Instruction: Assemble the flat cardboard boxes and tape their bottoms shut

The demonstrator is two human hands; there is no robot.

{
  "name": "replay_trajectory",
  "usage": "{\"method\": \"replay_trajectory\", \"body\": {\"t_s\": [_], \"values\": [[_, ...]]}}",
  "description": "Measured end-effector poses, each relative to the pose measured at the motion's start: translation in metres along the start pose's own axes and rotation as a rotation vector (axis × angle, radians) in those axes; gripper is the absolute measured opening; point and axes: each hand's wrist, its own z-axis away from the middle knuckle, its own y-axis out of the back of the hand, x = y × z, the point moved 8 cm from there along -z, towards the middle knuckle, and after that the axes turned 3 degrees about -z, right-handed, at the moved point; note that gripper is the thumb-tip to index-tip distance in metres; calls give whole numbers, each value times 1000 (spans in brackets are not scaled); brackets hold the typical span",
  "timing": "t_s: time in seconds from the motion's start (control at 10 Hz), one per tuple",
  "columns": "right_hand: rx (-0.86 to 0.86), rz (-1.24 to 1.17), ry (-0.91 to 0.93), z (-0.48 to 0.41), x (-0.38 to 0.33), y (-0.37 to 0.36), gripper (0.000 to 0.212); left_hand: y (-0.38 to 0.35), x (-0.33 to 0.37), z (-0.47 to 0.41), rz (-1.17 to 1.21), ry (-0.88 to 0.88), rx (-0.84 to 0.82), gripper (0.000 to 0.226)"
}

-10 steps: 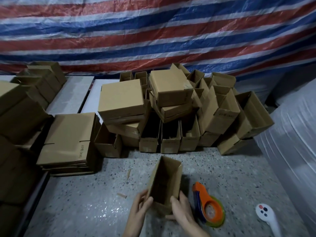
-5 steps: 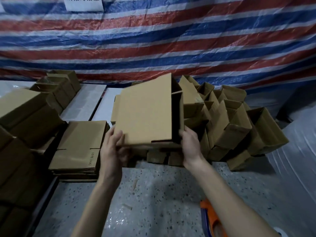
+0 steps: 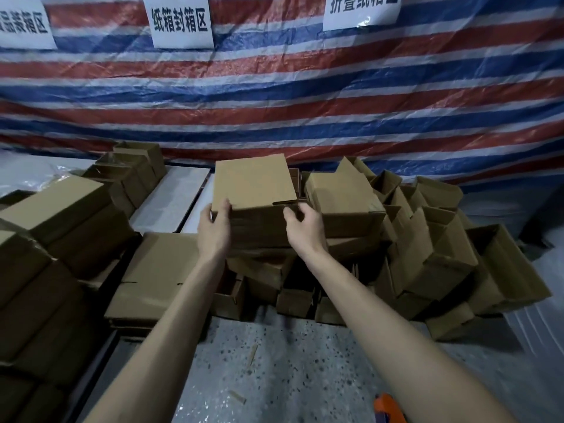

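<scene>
Orange tape dispenser point(image 3: 389, 407) at bottom edge, on speckled floor point(image 3: 305, 377), just right of the right forearm; only part of it is in frame. Cardboard scraps point(image 3: 251, 355) lie on the floor between the forearms.

Both arms are stretched forward. Stack of flat boxes point(image 3: 158, 270) is left of the left forearm, so the left hand is the nearer one for the next blank.

Left hand point(image 3: 213, 230) grips the box point(image 3: 254, 184) at its near-left corner, thumb on the top face, fingers curled round the side. Right hand point(image 3: 305, 228) holds the near top edge toward the right, fingers curled onto it.

The box is assembled, with a closed face up. It sits on top of the pile of finished boxes point(image 3: 427, 254), left part of the pile. Can't tell if its weight is fully down.

Key relation: the box lies straight beyond the fingertips. Its long axis runs away from the person, and both hands are on the near end, about equally far out. Likely step: stacking a finished box. Letting go means opening the fingers and pulling straight back. A sideways tug could slide it off.

Behind: striped tarp point(image 3: 274, 102) with white signs point(image 3: 181, 21).
</scene>
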Motion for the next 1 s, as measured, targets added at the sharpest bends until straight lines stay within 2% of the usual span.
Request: {"method": "replay_trajectory", "body": {"t_s": [0.1, 0.2, 0.3, 0.4, 0.6, 0.8, 0.9, 1.0], "values": [[27, 71, -26, -3, 11, -2, 29, -4, -18, -5, 14, 38, -39, 69], [28, 51, -10, -2, 14, -2, 21, -5, -30, -8, 154, 83, -65, 71], [49, -10, -6, -1, 18, 2, 30, -5, -37, -8, 212, 71, -73, 47], [86, 52, 63, 0, 13, 9, 23, -5, -33, -5, 238, 20, -65, 17], [165, 28, 101, -9, 6, 18, 22, -14, -5, -11, 237, -89, -115, 23], [69, 4, -10, -7, 20, 11, 37, -26, -23, -16, 187, 48, -182, 64], [48, -100, -38, -6, 27, 14, 45, -11, -28, -3, 105, 17, -56, 73], [94, -147, -16, 2, 32, 25, 45, 7, -28, 21, 104, -65, 80, 56]]}}
